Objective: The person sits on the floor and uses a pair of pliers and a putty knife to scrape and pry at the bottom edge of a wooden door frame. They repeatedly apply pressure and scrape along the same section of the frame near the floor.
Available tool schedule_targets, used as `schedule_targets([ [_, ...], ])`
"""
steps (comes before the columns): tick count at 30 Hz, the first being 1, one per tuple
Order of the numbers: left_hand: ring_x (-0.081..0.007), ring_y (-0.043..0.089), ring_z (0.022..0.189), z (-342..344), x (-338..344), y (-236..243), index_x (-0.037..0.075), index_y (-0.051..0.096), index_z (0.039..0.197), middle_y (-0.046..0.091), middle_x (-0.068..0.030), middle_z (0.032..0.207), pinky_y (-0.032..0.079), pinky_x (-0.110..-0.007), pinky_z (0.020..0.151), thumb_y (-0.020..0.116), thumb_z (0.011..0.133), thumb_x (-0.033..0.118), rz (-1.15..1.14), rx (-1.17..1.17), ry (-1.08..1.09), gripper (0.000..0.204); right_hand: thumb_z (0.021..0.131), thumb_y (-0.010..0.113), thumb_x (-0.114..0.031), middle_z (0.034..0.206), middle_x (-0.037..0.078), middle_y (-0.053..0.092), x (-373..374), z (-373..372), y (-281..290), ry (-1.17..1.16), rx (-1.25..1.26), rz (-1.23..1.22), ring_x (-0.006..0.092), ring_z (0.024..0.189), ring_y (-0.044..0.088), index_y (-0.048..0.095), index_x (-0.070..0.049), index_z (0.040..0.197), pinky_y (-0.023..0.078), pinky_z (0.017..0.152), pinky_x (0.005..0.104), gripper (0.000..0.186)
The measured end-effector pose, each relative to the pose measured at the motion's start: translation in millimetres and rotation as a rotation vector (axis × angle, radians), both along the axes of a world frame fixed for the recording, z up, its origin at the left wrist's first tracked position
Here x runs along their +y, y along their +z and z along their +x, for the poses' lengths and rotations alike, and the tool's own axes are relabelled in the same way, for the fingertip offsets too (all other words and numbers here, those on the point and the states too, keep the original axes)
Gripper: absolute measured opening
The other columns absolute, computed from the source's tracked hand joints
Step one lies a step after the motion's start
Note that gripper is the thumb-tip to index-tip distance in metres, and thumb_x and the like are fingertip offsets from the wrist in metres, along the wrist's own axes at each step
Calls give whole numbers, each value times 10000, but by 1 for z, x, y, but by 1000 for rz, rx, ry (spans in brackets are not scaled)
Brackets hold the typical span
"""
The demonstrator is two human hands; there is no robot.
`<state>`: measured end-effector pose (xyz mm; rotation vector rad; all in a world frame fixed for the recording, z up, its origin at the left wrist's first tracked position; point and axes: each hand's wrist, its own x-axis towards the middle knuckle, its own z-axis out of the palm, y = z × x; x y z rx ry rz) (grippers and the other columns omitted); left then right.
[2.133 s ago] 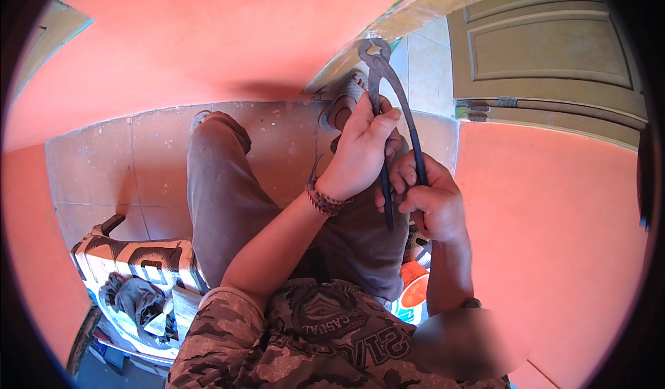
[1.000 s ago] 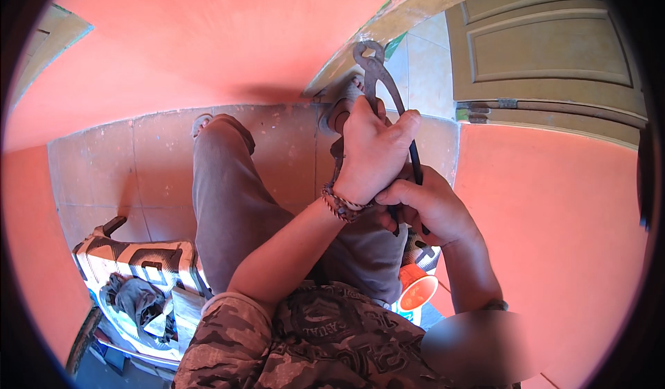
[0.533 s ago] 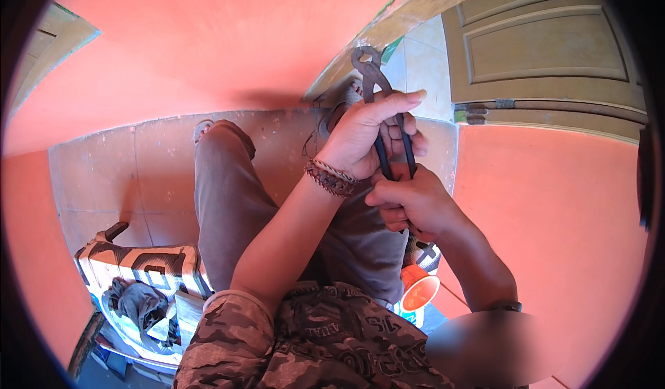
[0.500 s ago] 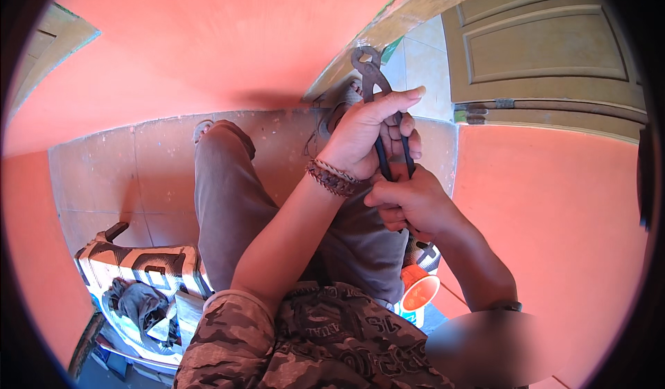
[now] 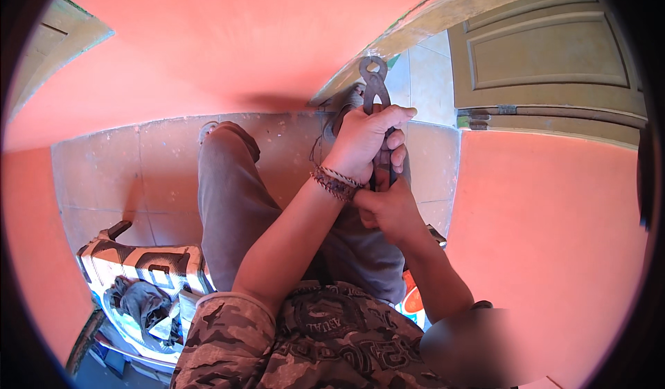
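At the lower left of the frame a patterned bag [image 5: 149,268] with a grey cloth [image 5: 142,300] in it is seen on the tiled floor [image 5: 104,174]. Near the upper centre, pincers [image 5: 375,91] are held upright, head up, against the foot of the orange wall [image 5: 228,42]. The left hand [image 5: 367,139] is wrapped around the handles, grip pressed together on them. Just below, the right hand [image 5: 388,205] is closed on the handle ends. A door [image 5: 547,63] fills the upper right.

The pincers [image 5: 375,87] stand above the left hand [image 5: 365,143] – the right hand [image 5: 389,207] is just below it; a bag [image 5: 142,278] lies on the floor, far left.
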<state>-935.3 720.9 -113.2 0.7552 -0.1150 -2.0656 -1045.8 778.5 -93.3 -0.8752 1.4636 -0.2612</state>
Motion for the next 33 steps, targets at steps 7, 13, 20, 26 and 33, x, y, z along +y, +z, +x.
schedule_targets([
  [7, -132, 455, 395, 2, 2, -5, 128, 480, 736, 420, 23, 494, 379, -317, 403, 625, 852, 204, -27, 146, -27, 200, 743, 624, -150, 534, 61, 535, 9, 6, 6, 31, 160, -160, 113, 499, 484, 543, 27, 606, 393, 469, 318, 238],
  [13, -146, 509, 415, 7, 1, -9, 93, 508, 777, 459, 2, 512, 405, -307, 383, 651, 827, 199, -72, -13, -50, 185, 747, 649, -159, 614, 119, 577, 11, 13, -4, 39, 150, -225, 129, 570, 515, 571, 51, 720, 431, 542, 349, 225],
  [20, -149, 567, 485, 4, 10, -13, 11, 539, 863, 553, -57, 640, 474, -271, 438, 724, 766, 225, -36, -356, 68, 299, 751, 646, -146, 700, 182, 642, 12, 26, -46, -87, 114, -513, 297, 719, 672, 603, 43, 768, 485, 623, 393, 194],
  [26, -325, 648, 751, -16, 11, -10, -62, 533, 901, 640, -198, 803, 498, -398, 679, 734, 764, 220, -201, -1306, 130, 372, 733, 707, -126, 892, 101, 652, 20, 25, -78, 77, 85, -771, 209, 840, 636, 618, 3, 948, 492, 750, 342, 265],
  [33, -448, 615, 747, -11, 6, -27, -45, 511, 854, 615, -276, 724, 491, -483, 721, 607, 784, 95, -258, -1512, 77, 183, 700, 734, -130, 868, 97, 657, 25, 32, -101, 75, 132, -860, 207, 805, 642, 629, -5, 917, 497, 721, 343, 271],
])
